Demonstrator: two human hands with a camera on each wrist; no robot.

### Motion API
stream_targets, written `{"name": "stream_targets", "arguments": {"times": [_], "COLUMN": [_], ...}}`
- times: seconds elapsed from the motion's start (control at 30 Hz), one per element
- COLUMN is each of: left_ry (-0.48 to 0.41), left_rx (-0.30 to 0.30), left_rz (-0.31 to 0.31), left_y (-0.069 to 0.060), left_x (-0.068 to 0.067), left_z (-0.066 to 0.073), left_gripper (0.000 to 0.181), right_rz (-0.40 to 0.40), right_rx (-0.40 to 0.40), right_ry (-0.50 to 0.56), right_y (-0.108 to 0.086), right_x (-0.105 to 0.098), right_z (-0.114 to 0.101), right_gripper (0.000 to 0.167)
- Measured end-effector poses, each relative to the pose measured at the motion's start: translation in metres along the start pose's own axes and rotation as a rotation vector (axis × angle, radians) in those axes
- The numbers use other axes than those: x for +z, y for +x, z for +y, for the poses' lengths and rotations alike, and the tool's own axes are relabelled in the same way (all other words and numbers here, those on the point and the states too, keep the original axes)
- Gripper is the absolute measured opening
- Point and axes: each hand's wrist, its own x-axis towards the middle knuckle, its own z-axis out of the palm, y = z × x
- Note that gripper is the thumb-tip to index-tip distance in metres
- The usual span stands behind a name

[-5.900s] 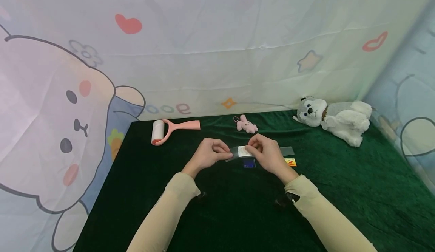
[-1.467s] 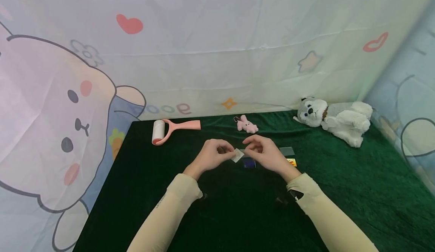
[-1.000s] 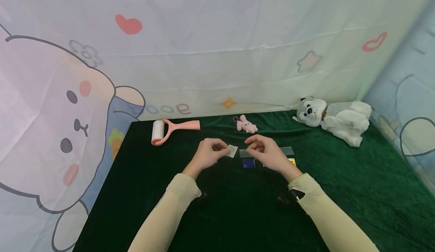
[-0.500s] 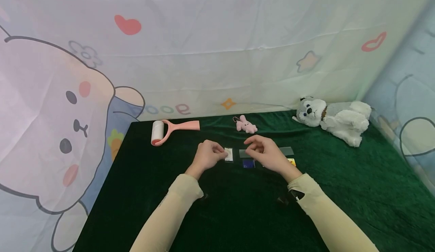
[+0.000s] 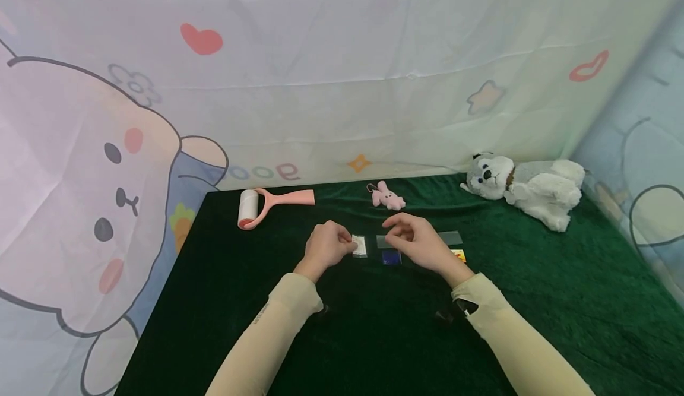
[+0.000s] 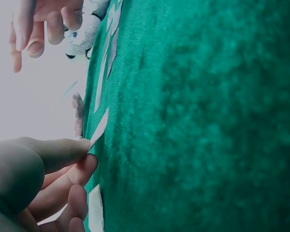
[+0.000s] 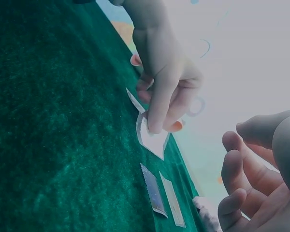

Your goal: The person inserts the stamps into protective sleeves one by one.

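My left hand [image 5: 324, 246] pinches a small flat white packet [image 5: 360, 246] by its left edge, low over the green cloth. In the left wrist view the packet [image 6: 99, 129] stands tilted between thumb and fingertip. My right hand [image 5: 419, 243] hangs with bent, loose fingers and a gap between thumb and forefinger, nothing in it. Greyish see-through flat material [image 5: 451, 238] shows on both sides of that hand; whether it is one piece, I cannot tell. Just below lies a dark blue packet [image 5: 391, 257]. A yellow packet [image 5: 459, 255] is partly hidden by the right wrist.
A pink-handled lint roller [image 5: 278, 199] lies at the back left. At the back are a small pink plush bunny [image 5: 388, 196] and, farther right, a grey-white plush dog [image 5: 526, 188]. Another pale flat piece [image 6: 95, 210] lies under the left hand. A printed curtain [image 5: 342, 87] hangs behind.
Earlier both hands held the white packet over the grey material. The right hand let go, and the left hand turned the packet and brought it left and down to the cloth.
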Motion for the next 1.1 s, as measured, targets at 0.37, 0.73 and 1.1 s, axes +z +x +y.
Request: {"name": "stream_targets", "arguments": {"times": [0.37,0.73,1.1], "left_ry": [0.067,0.116,0.107], "left_rx": [0.007,0.020,0.027], "left_rz": [0.018,0.029,0.051], "left_y": [0.0029,0.0037,0.0046], "left_x": [0.0042,0.0038,0.0017], "left_z": [0.0008,0.0010,-0.0024], "left_gripper": [0.016,0.018,0.019], "right_rz": [0.003,-0.003,0.000], "right_rx": [0.007,0.015,0.015], "right_ry": [0.010,0.002,0.006], "right_y": [-0.0008,-0.0017,-0.0015], "right_x": [-0.0013,-0.0015,-0.0019], "right_z": [0.0009,0.0001,0.0004], "right_gripper": [0.030,0.030,0.030]}}
